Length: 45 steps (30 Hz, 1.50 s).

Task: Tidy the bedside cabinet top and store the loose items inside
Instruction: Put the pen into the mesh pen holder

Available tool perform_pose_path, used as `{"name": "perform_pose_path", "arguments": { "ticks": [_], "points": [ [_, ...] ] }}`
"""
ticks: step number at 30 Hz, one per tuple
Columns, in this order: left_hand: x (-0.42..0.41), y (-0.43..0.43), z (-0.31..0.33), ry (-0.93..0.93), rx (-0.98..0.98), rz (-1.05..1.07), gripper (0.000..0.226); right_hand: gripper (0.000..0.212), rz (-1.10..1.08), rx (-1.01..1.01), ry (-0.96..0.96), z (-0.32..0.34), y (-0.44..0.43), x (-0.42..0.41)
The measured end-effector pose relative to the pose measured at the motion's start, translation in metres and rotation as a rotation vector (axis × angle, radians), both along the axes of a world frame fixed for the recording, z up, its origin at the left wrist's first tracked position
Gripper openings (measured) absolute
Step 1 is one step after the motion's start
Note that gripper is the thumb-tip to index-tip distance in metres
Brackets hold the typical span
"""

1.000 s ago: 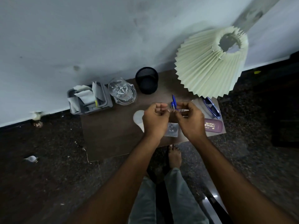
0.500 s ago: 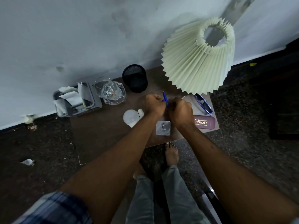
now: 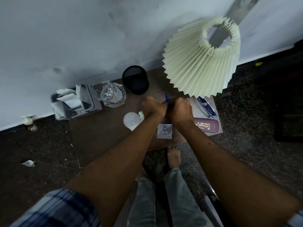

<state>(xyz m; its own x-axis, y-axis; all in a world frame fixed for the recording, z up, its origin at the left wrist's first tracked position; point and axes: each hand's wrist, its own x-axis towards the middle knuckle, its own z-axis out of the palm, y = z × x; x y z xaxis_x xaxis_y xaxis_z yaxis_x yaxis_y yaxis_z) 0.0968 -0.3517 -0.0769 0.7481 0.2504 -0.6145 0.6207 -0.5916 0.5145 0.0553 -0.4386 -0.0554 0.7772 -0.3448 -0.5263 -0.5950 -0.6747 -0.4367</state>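
Over the middle of the brown cabinet top (image 3: pixel 101 136), my left hand (image 3: pixel 154 107) and my right hand (image 3: pixel 181 112) are held close together, fingers curled. Between them they grip a blue pen (image 3: pixel 166 98), whose tip sticks up above the knuckles. A white light bulb (image 3: pixel 132 121) lies just left of my left wrist. A small clear square packet (image 3: pixel 164 131) lies under my wrists. A maroon spectacle case (image 3: pixel 207 126) and blue-framed glasses (image 3: pixel 207 107) lie to the right. A black mesh pen cup (image 3: pixel 135 79) stands at the back.
A pleated cream lamp shade (image 3: pixel 201 63) towers over the back right corner. A glass tumbler on a glass dish (image 3: pixel 109 94) and a grey tray of papers (image 3: pixel 73 102) sit at the back left. The wall runs behind. My bare foot (image 3: pixel 173 155) is by the front edge.
Both hands have moved down and closer together around the pen, fingers curling from a fingertip hold into fists. The view has shifted, bringing the bulb out from behind my left hand.
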Motion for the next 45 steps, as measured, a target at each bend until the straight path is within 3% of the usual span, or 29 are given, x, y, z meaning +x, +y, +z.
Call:
{"name": "perform_pose_path", "arguments": {
  "ticks": [14, 18, 22, 27, 31, 34, 45],
  "points": [
    [0.003, 0.009, -0.003, 0.039, -0.027, 0.044, 0.014, 0.016, 0.023, -0.008, 0.003, -0.007, 0.008, 0.007],
    [0.003, 0.014, -0.001, 0.008, -0.131, 0.106, 0.012, 0.024, 0.047, -0.006, 0.018, -0.003, 0.008, 0.006],
    [0.002, 0.022, 0.011, 0.005, -0.363, 0.252, 0.020, 0.033, 0.032, -0.050, -0.066, 0.008, 0.007, -0.006],
    [-0.011, 0.043, 0.032, 0.040, -0.651, 0.404, 0.013, 0.018, -0.091, 0.138, -0.158, 0.021, 0.006, -0.027],
    [-0.023, 0.059, 0.044, 0.071, -0.822, 0.516, 0.024, 0.006, -0.216, 0.394, -0.150, 0.027, 0.005, -0.046],
    [-0.031, 0.072, 0.050, 0.094, -0.954, 0.597, 0.017, 0.016, -0.249, 0.592, -0.137, 0.030, 0.008, -0.056],
    [-0.041, 0.110, 0.058, 0.017, -1.066, 0.715, 0.013, 0.020, -0.142, 0.688, -0.127, 0.037, 0.031, -0.058]
  ]
}}
